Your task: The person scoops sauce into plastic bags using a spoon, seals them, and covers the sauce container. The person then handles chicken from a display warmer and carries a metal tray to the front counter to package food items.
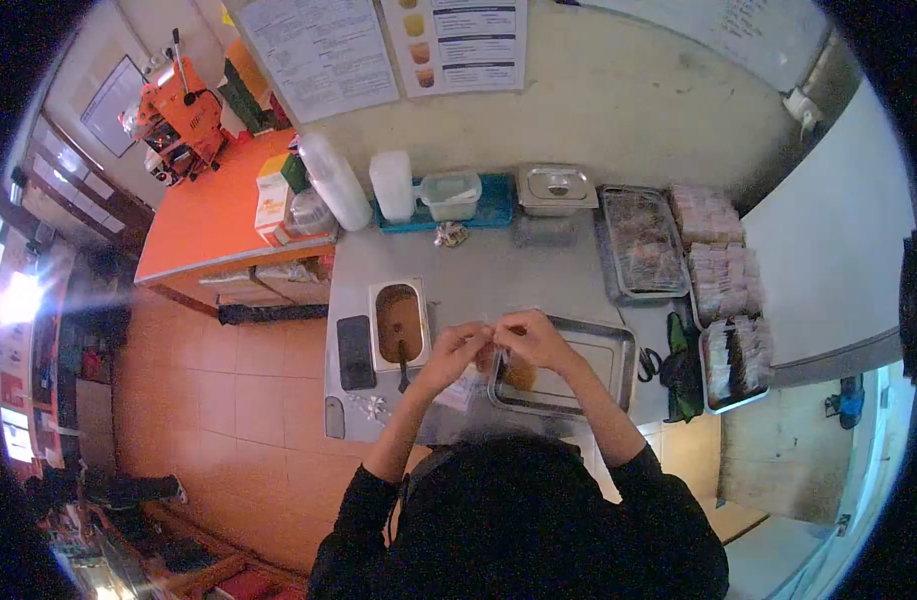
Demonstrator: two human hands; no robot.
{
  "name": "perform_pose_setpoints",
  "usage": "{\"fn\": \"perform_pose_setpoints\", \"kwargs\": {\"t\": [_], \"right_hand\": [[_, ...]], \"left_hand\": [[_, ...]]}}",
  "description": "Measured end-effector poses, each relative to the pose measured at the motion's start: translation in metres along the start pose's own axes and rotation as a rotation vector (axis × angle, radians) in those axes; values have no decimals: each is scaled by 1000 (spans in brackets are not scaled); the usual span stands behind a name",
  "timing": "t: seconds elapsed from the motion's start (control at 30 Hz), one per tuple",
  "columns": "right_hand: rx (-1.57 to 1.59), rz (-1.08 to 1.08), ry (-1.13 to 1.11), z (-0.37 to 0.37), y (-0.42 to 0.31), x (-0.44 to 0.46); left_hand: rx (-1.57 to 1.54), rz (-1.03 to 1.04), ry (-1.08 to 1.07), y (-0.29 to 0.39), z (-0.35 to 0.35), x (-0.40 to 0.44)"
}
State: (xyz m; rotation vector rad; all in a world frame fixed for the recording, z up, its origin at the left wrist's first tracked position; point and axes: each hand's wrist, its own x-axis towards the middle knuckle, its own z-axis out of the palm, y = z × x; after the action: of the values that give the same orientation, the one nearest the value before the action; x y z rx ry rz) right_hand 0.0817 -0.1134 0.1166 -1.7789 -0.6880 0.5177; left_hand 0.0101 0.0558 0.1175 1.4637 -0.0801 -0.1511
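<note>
The person's left hand (461, 350) and right hand (531, 338) meet over the near part of a steel table (469, 270), fingertips pinched close together. Between them they grip what looks like a small plastic bag (486, 358), though it is blurred and partly covered by the fingers. It is held just above the left end of a shallow metal tray (617, 378), where a patch of orange-brown food (520, 375) shows. White packets (463, 391) lie below the left hand.

To the left of the hands, a metal container (422, 300) holds brown sauce (399, 310) with a dark-handled spoon (403, 352) standing in it, and a dark phone (356, 352) lies beside it. On the other side of the tray are black scissors (650, 364), near a dark green-edged cloth or bag (681, 370). Farther back, a clear-covered tray (643, 243) sits next to rows of filled packets (720, 275). Against the wall, a lidded metal pan (557, 190) stands beside a blue tray (495, 205) bearing a plastic tub (450, 196).
</note>
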Motion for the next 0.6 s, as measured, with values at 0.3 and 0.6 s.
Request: {"fn": "perform_pose_setpoints", "kwargs": {"t": [0.3, 0.6], "right_hand": [[-482, -301, 95, 12, -26, -13], [-716, -246, 302, 21, -12, -6]], "left_hand": [[573, 152, 179, -6, 9, -15], [862, 93, 396, -7, 14, -30]]}}
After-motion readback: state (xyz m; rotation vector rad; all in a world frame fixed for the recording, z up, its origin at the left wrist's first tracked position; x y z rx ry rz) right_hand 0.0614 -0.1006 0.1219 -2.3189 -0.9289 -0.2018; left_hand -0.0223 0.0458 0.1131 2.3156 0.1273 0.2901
